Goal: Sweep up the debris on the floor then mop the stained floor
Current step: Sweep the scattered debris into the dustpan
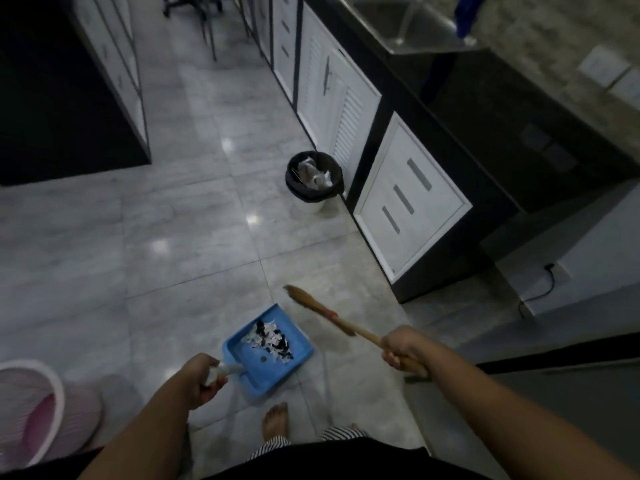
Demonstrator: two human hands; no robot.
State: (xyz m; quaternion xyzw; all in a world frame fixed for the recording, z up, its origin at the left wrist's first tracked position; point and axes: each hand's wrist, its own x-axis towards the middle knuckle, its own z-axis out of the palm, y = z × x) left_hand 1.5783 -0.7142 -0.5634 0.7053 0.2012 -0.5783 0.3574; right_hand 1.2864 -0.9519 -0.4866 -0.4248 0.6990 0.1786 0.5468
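I look down on a pale tiled kitchen floor (173,254) in dim light. My left grip (202,377) is curled tight round the pale handle of a blue dustpan (239,344), held low, just ahead of my bare foot (275,419). A small heap of debris (270,337), white and black scraps, lies in the middle of the pan. My right grip (403,348) is clamped round the wooden handle of a short broom (360,330). Its straw head points forward and left, near the pan's far right corner but apart from it. The head is blurred, and I cannot tell whether it or the pan rests on the floor.

The scraps look paper-light and loose. I judge a tilt or jolt would spill them, so the pan wants carrying level, held firmly by its handle, where I have it. The pan looks like stiff, light plastic. The broom seems light too, with a rigid handle and springy straw.

A bin (294,188) lined with a black bag, with scraps inside, stands well ahead beside the white cabinets (412,206). A pink basket (57,382) sits at my far left.
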